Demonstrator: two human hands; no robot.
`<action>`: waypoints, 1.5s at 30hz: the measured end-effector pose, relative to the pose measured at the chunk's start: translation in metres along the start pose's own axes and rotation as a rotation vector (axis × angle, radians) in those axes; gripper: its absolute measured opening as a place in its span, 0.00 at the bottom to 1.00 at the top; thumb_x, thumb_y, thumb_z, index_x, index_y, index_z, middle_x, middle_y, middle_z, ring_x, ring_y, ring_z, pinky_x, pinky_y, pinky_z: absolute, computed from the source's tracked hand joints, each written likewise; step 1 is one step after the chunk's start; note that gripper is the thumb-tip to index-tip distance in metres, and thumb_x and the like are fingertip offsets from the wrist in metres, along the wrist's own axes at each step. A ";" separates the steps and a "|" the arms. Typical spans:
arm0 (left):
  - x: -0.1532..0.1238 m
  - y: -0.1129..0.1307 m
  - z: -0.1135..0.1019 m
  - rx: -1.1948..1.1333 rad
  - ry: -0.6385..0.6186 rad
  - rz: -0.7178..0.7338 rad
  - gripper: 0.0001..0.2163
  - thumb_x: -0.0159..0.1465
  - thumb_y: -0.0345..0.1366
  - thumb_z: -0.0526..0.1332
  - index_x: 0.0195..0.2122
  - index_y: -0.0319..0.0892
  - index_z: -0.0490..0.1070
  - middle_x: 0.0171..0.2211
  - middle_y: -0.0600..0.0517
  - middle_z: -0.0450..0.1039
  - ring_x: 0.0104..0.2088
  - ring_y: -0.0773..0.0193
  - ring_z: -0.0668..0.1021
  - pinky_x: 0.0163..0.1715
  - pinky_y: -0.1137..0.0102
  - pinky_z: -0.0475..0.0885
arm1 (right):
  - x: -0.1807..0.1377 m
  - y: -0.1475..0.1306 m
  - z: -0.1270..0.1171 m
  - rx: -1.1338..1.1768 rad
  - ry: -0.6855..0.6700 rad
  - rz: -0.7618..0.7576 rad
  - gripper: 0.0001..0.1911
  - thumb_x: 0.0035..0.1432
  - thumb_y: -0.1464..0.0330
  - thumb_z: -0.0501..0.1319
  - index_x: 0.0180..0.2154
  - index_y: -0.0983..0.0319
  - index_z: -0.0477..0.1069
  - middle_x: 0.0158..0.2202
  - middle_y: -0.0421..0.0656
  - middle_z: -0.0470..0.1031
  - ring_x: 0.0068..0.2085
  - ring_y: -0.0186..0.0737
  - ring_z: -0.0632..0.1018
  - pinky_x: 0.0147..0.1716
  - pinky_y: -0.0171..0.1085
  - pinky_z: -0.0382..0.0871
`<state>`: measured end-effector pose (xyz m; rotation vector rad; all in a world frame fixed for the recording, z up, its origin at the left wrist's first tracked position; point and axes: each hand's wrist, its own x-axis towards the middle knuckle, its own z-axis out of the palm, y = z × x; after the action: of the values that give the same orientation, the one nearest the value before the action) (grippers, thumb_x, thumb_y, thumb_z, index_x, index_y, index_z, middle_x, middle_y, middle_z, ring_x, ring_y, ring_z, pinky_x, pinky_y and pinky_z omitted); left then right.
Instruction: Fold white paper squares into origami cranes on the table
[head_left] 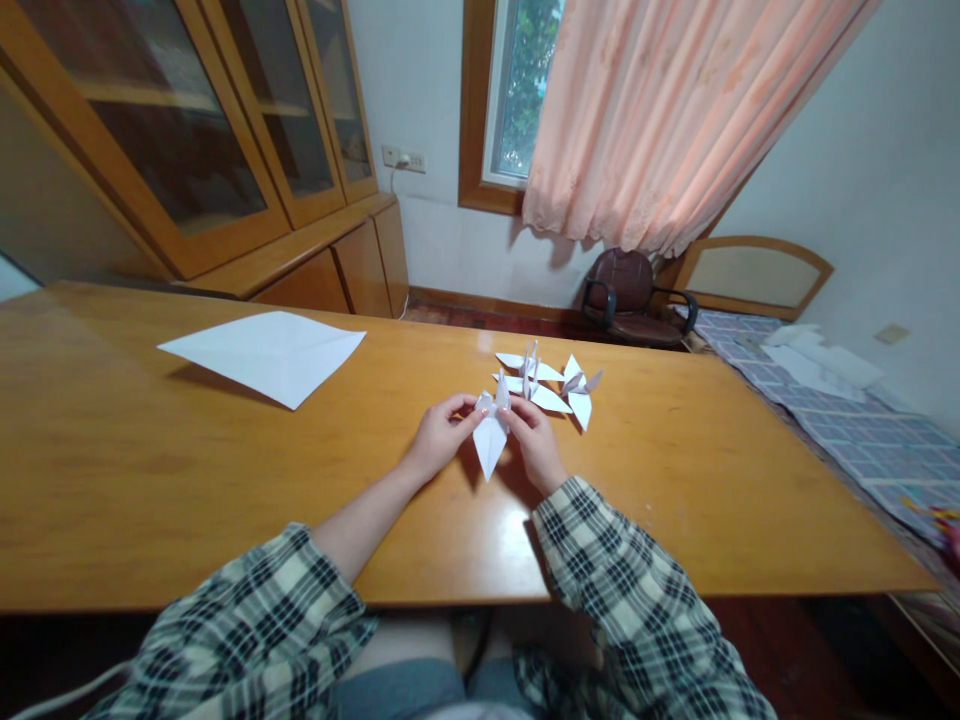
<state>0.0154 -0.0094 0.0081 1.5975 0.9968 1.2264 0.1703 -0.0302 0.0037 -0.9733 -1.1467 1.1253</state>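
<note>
A white folded paper crane (490, 442) is pinched between my two hands, just above the table. My left hand (444, 432) grips its left side with thumb and fingers. On the other side, my right hand (534, 434) holds it in the same way. One wing points down toward me, and narrow points stick up at the top. Right behind my hands lie several finished paper cranes: one crane (579, 390) sits to the right, and another crane (551, 400) is close beside my right hand, with one more behind it.
A white paper sheet (274, 350), creased and slightly raised, lies at the left of the wooden table (225, 500). Beyond the table stand a glass-door cabinet (300, 220), a brown armchair (630, 290) and, at right, a bed (810, 400) with papers on it.
</note>
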 end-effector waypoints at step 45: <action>-0.002 0.001 -0.003 -0.078 -0.071 0.002 0.14 0.64 0.45 0.57 0.45 0.41 0.70 0.37 0.50 0.75 0.35 0.64 0.76 0.34 0.71 0.74 | 0.000 0.005 -0.006 0.120 -0.121 0.132 0.14 0.49 0.60 0.69 0.35 0.62 0.76 0.32 0.41 0.76 0.31 0.36 0.74 0.33 0.35 0.66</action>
<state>0.0119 -0.0108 0.0095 1.5712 0.8925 1.1875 0.1758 -0.0294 -0.0017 -0.9077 -1.1102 1.3595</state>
